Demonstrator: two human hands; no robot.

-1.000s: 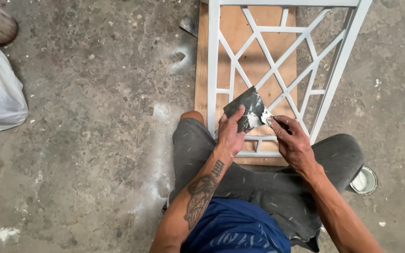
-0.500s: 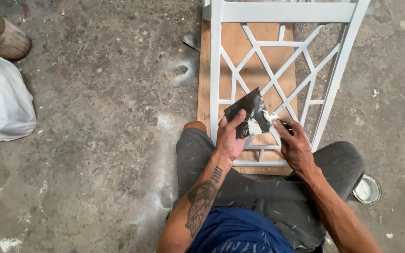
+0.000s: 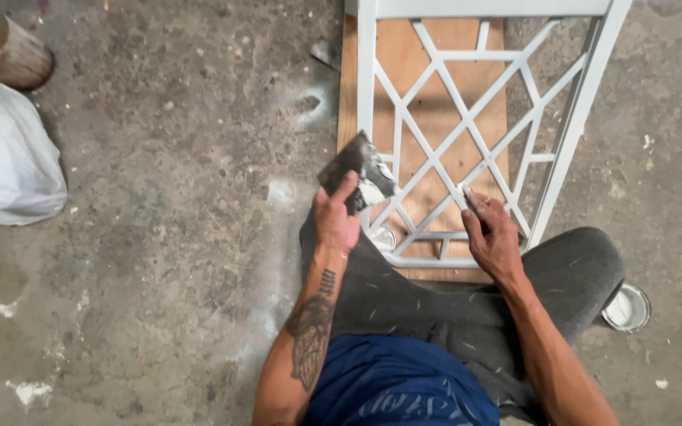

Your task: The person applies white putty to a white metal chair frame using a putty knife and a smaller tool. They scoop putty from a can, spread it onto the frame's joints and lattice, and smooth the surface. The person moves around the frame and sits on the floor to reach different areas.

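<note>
I sit on a concrete floor with a white metal lattice frame (image 3: 436,162) lying in front of my knees, on a plywood board (image 3: 428,102). My left hand (image 3: 336,217) holds a dark flat plate (image 3: 355,171) smeared with white putty, raised by the frame's left rail. My right hand (image 3: 492,234) grips a small putty knife (image 3: 467,194), its tip touching a diagonal bar of the lattice. A small round tin (image 3: 384,237) sits between the hands, inside the frame's near corner.
A white plastic bag (image 3: 5,162) and a wooden log stump (image 3: 9,51) lie at the far left. An open tin of white putty (image 3: 627,308) stands by my right knee. A dark scrap (image 3: 325,52) lies beside the board. White smears mark the floor.
My left hand has carried the putty plate to the left, away from the right hand. The right hand's knife left the plate and now touches the lattice. The small tin became visible.
</note>
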